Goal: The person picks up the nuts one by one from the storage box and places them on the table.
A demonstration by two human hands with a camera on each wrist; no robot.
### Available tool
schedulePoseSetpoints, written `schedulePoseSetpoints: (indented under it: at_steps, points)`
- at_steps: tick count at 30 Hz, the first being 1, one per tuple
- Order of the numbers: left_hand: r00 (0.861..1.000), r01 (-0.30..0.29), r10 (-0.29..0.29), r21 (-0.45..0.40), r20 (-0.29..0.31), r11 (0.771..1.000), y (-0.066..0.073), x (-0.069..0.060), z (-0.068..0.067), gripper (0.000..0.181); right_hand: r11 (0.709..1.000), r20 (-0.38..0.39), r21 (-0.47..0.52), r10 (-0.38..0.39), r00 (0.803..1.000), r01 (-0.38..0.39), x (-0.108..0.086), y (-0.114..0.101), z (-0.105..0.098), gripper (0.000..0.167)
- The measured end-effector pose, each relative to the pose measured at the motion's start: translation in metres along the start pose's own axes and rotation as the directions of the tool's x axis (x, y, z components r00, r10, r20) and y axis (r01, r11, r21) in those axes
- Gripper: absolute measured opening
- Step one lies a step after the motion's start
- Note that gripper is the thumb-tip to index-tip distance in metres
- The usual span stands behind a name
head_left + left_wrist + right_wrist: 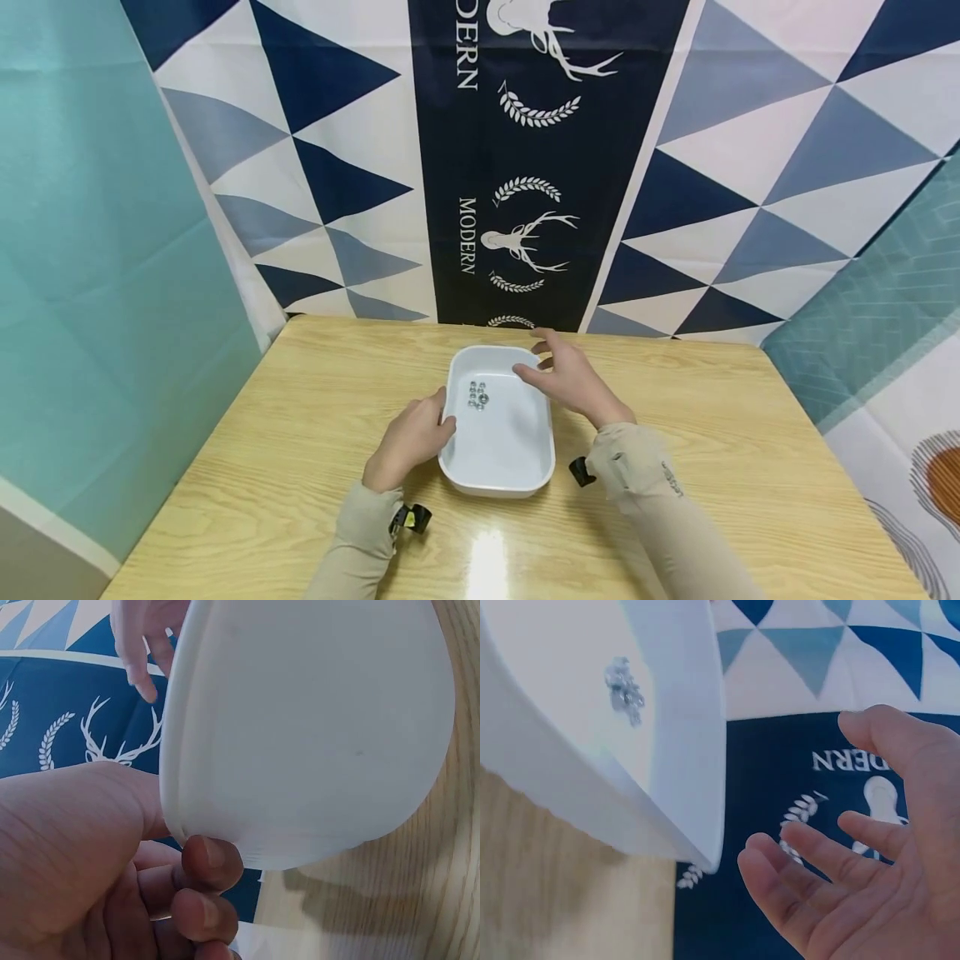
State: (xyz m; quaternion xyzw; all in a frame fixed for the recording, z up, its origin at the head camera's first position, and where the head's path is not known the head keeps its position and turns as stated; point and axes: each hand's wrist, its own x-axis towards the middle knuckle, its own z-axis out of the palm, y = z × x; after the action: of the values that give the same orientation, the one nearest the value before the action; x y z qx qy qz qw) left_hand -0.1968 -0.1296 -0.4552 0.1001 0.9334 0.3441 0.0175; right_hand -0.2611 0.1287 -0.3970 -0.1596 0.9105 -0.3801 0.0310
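A white tray with rounded corners is over the table, its inside facing the head camera. Several small shiny silvery pieces lie bunched toward its left side; in the right wrist view the same pieces are too blurred to name. My left hand holds the tray's left rim, thumb on the inner side and curled fingers against the outside. My right hand is by the far right corner, fingers spread. In the right wrist view, that hand stands apart from the tray wall with nothing in it.
The wooden table extends on both sides of the tray, whose shadow falls on the wood. Behind it hangs a patterned cloth with triangles and deer heads. A teal cloth hangs on the left. Each wrist carries a small black device.
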Motion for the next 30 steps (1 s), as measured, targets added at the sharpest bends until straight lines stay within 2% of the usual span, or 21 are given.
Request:
schedulePoseSetpoints:
  at_steps: [3, 13, 17, 24, 30]
  points:
    - [1.000, 0.017, -0.017, -0.002, 0.005, 1.000, 0.000, -0.001, 0.000, 0.055, 0.999, 0.020, 0.030, 0.012, 1.000, -0.013, 0.004, -0.001, 0.009, 0.073]
    - [1.000, 0.004, -0.004, 0.019, -0.002, 1.000, 0.001, 0.000, 0.000, 0.060, 0.997, 0.008, 0.065, 0.039, 0.999, -0.040, 0.016, 0.002, 0.027, 0.062]
    - [1.000, 0.016, -0.016, 0.010, -0.004, 1.000, 0.001, 0.000, 0.001, 0.057, 0.998, 0.005, 0.066, 0.015, 1.000, -0.015, 0.018, 0.004, 0.031, 0.051]
    - [1.000, 0.005, -0.005, 0.010, -0.007, 1.000, 0.000, 0.000, 0.002, 0.056, 0.996, 0.000, 0.053, -0.078, 0.997, 0.077, 0.022, 0.005, 0.038, 0.027]
    - [0.999, 0.034, -0.033, 0.028, -0.012, 0.999, 0.002, 0.001, -0.003, 0.058, 0.998, 0.030, 0.036, -0.058, 0.998, 0.057, 0.027, 0.004, 0.045, 0.020]
